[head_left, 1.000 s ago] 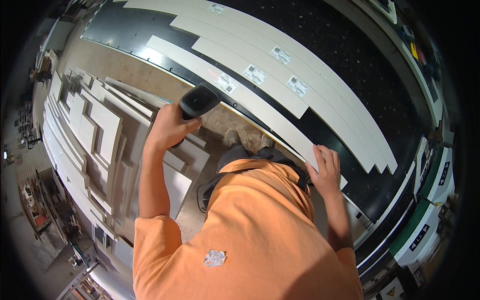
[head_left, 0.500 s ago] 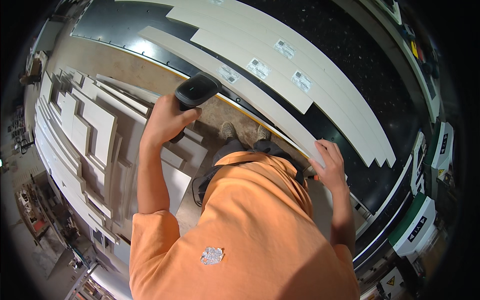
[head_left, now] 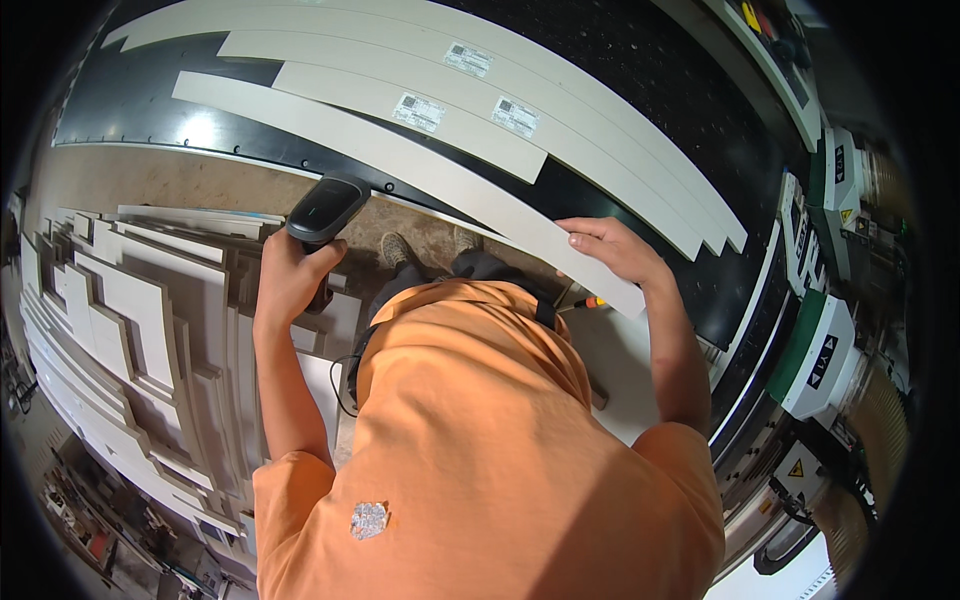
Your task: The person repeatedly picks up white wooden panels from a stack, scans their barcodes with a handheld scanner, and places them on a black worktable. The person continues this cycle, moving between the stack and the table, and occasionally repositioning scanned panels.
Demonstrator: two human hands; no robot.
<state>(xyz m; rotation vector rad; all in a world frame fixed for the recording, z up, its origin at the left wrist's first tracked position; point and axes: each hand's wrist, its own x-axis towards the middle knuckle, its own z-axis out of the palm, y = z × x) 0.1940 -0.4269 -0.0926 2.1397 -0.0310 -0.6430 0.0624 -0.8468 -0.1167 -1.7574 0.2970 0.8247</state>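
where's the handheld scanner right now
In the head view, the black handheld scanner sits left of centre, gripped in the left hand, just short of the dark machine bed carrying the long white strips.

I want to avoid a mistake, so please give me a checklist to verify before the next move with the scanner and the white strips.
1. Left hand grips the black handheld scanner: ok.
2. Scanner head points toward the dark machine bed: ok.
3. Right hand rests on the nearest white strip, near its end: ok.
4. Labels on the farther strips face up and are uncovered: ok.
5. Label on the nearest strip: cannot tell, none shows.
6. Stacked white panels lie apart from the left arm: ok.
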